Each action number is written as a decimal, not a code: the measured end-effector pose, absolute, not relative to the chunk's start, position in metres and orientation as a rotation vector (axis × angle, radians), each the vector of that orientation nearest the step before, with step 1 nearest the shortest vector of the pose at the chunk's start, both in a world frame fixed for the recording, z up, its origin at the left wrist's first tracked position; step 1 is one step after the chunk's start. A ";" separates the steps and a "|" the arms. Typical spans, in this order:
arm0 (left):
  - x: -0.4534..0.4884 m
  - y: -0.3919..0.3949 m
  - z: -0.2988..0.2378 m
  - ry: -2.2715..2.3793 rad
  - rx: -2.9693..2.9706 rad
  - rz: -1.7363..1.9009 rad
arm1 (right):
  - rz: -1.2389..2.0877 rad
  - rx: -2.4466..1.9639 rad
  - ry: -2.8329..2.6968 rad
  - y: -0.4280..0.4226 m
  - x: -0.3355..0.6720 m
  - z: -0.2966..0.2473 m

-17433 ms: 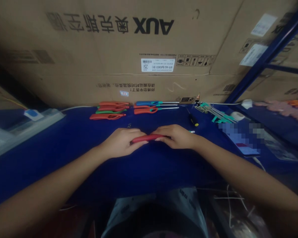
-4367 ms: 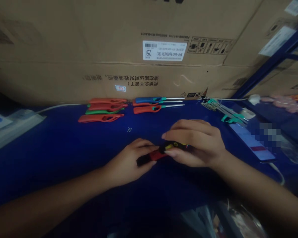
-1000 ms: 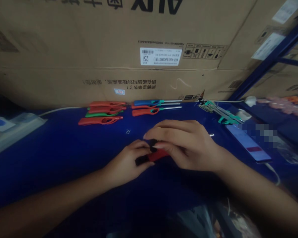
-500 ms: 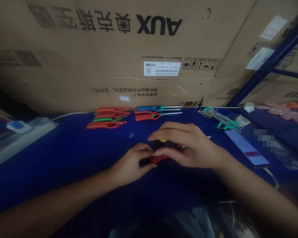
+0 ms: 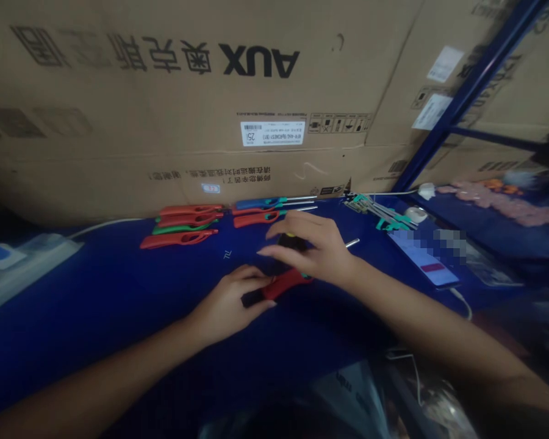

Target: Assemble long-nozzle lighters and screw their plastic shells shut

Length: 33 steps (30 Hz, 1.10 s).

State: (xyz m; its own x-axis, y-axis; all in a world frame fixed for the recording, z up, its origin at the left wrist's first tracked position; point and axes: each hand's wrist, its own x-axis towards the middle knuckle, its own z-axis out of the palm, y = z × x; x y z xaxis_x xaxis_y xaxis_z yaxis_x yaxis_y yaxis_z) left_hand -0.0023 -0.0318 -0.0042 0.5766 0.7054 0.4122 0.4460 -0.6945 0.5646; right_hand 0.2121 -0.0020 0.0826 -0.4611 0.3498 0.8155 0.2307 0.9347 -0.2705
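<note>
My left hand pinches the rear end of a red lighter, the long-nozzled kind, over the blue tabletop. A dark patch shows between its thumb and fingers; I cannot tell whether that is part of the lighter. Above the lighter's front part, my right hand curls its thumb and fingers round a black object with a yellow spot, whose kind is unclear. A metal tube sticks out beyond the right hand, its near end hidden. Two tiny metal bits lie near the left fingers.
Behind stand red and green lighter handles and nozzled lighters, against a large cardboard box. Metal rods with teal parts and a phone lie to the right. At left is a power strip.
The whole view has shifted, moving the background left. My right hand has drawn up a little from the red lighter, showing more of it. The left hand keeps its hold.
</note>
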 end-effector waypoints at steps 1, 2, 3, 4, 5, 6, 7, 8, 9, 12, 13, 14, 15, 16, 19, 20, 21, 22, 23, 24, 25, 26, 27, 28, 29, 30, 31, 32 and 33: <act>-0.002 -0.032 -0.003 0.928 2.410 0.880 | 0.135 -0.440 -2.106 -0.001 0.214 0.081; -0.002 -0.032 -0.002 0.926 2.411 0.878 | 0.162 -0.459 -2.163 0.000 0.216 0.081; -0.002 -0.032 -0.002 0.921 2.412 0.883 | 0.221 -0.457 -2.226 0.000 0.218 0.083; -0.002 -0.032 -0.002 0.917 2.413 0.894 | 0.293 -0.442 -2.285 -0.001 0.219 0.085; -0.002 -0.032 -0.002 0.914 2.414 0.907 | 0.353 -0.415 -2.327 -0.002 0.220 0.087; -0.002 -0.032 -0.003 0.913 2.416 0.916 | 0.376 -0.389 -2.346 -0.004 0.220 0.089; -0.003 -0.031 -0.005 0.919 2.421 0.917 | 0.350 -0.380 -2.344 -0.006 0.219 0.089; -0.003 -0.031 -0.006 0.929 2.430 0.914 | 0.283 -0.387 -2.328 -0.008 0.217 0.088; -0.003 -0.031 -0.007 0.940 2.445 0.906 | 0.193 -0.404 -2.302 -0.011 0.214 0.087; -0.003 -0.033 -0.006 0.957 2.517 0.830 | 0.015 -0.521 -2.260 -0.019 0.205 0.084; -0.003 -0.034 -0.004 0.956 2.546 0.802 | 0.016 -0.576 -2.275 -0.021 0.204 0.086; -0.003 -0.036 -0.001 0.959 2.575 0.772 | 0.027 -0.632 -2.289 -0.023 0.205 0.088; -0.002 -0.038 0.002 0.972 2.601 0.743 | 0.032 -0.679 -2.292 -0.022 0.208 0.091; -0.002 -0.041 0.005 0.994 2.626 0.712 | 0.015 -0.709 -2.271 -0.020 0.214 0.094; 0.001 -0.047 0.016 1.091 2.679 0.575 | -0.187 -0.928 -2.065 0.001 0.243 0.099; 0.003 -0.049 0.019 1.123 2.687 0.516 | -0.280 -1.038 -2.013 0.011 0.255 0.097; 0.005 -0.051 0.022 1.156 2.689 0.461 | -0.365 -1.186 -1.958 0.021 0.268 0.094; 0.007 -0.052 0.025 1.193 2.687 0.411 | -0.435 -1.336 -1.909 0.031 0.280 0.090; 0.010 -0.052 0.027 1.237 2.679 0.371 | -0.486 -1.468 -1.860 0.041 0.291 0.086; 0.014 -0.052 0.028 1.280 2.673 0.338 | -0.506 -1.585 -1.819 0.049 0.300 0.081; 0.017 -0.052 0.029 1.320 2.672 0.313 | -0.509 -1.685 -1.783 0.055 0.308 0.077; 0.021 -0.050 0.030 1.353 2.673 0.288 | -0.509 -1.760 -1.773 0.060 0.314 0.074; 0.025 -0.049 0.031 1.366 2.683 0.264 | -0.510 -1.812 -1.763 0.063 0.318 0.072; 0.028 -0.046 0.031 1.370 2.691 0.238 | -0.499 -1.854 -1.763 0.065 0.322 0.071; 0.031 -0.044 0.032 1.360 2.699 0.207 | -0.477 -1.892 -1.771 0.067 0.324 0.070; 0.034 -0.041 0.033 1.351 2.703 0.175 | -0.443 -1.940 -1.783 0.067 0.327 0.071; 0.037 -0.037 0.034 1.344 2.709 0.138 | -0.392 -2.010 -1.806 0.067 0.328 0.071; 0.039 -0.033 0.036 1.338 2.714 0.098 | -0.330 -2.093 -1.839 0.068 0.330 0.072; 0.041 -0.029 0.038 1.335 2.726 0.054 | -0.265 -2.180 -1.874 0.068 0.332 0.072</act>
State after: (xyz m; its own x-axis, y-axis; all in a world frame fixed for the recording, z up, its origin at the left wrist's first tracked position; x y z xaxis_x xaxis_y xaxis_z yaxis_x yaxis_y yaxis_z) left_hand 0.0407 -0.0294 0.0381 0.6136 0.7895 -0.0150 0.7858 -0.6086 0.1105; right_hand 0.3321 0.0685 0.0720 0.1543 0.9414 0.3000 0.9877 -0.1385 -0.0731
